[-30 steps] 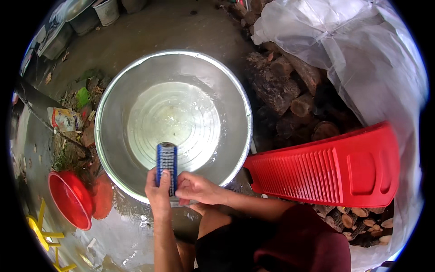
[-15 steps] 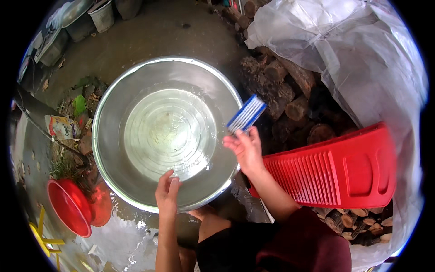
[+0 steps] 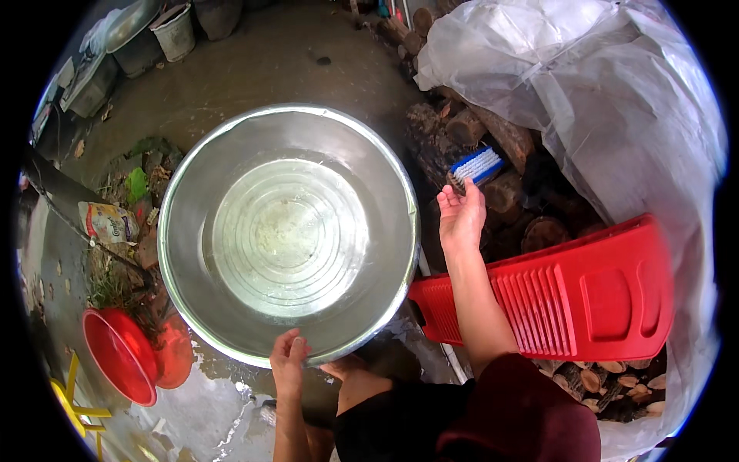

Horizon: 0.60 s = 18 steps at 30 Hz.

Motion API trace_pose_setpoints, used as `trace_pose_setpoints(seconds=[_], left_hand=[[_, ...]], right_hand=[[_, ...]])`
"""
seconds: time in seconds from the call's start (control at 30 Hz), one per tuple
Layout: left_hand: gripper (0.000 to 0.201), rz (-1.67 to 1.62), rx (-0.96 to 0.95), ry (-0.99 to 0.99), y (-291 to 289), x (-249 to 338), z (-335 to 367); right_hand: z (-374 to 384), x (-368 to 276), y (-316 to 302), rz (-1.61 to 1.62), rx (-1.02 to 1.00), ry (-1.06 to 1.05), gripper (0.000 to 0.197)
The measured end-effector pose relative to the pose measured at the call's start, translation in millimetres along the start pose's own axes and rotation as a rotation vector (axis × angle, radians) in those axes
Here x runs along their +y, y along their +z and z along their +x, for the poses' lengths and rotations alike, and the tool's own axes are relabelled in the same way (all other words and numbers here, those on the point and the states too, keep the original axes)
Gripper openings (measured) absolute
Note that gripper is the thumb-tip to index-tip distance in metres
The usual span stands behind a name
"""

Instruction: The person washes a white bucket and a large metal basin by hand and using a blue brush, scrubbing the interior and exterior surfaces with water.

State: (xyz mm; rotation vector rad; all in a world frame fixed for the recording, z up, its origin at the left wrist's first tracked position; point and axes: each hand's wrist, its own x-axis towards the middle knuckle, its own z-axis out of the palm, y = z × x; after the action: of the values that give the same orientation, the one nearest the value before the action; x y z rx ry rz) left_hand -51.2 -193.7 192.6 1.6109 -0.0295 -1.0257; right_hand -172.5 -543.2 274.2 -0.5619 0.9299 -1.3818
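A scrub brush [image 3: 479, 165] with a blue edge and white bristles is at the fingertips of my right hand [image 3: 463, 217], over the logs to the right of the basin. My left hand [image 3: 288, 363] is at the near rim of a large round metal basin [image 3: 185, 192]. Its fingers are loosely bent and apart, and I see nothing in them. Shallow water seems to cover the ringed bottom of the basin. Below my right forearm lies a red plastic washboard [image 3: 608, 296], tilted and partly covered by that arm.
Stacked logs [image 3: 504, 192] lie on the right, partly under a translucent plastic sheet [image 3: 608, 92]. At the left are a red bowl [image 3: 115, 362], a yellow plastic item [image 3: 73, 408] and a crumpled packet [image 3: 108, 222]. Buckets [image 3: 173, 35] stand at the far left on wet ground.
My right hand has moved right and a little up with the brush, from the basin's rim to over the logs. My left hand has drawn back toward me to the near rim.
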Motion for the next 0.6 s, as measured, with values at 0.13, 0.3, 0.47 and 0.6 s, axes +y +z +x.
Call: trace_pose_setpoints(seconds=[0.13, 0.3, 0.47, 0.6], left_hand=[[0.031, 0.02, 0.006, 0.009, -1, -1, 0], [0.031, 0.012, 0.013, 0.019, -2, -4, -1], [0.029, 0.003, 0.025, 0.017, -1, -12, 1], [0.029, 0.007, 0.033, 0.021, 3, -12, 0]], right_hand=[[22, -3, -1, 0.065, 0.063, 0.0, 0.027], [47, -7, 0, 0.052, 0.154, 0.008, 0.029], [67, 3, -4, 0.203, 0.212, 0.12, 0.031], [63, 1, 6, 0.337, 0.238, 0.103, 0.035]])
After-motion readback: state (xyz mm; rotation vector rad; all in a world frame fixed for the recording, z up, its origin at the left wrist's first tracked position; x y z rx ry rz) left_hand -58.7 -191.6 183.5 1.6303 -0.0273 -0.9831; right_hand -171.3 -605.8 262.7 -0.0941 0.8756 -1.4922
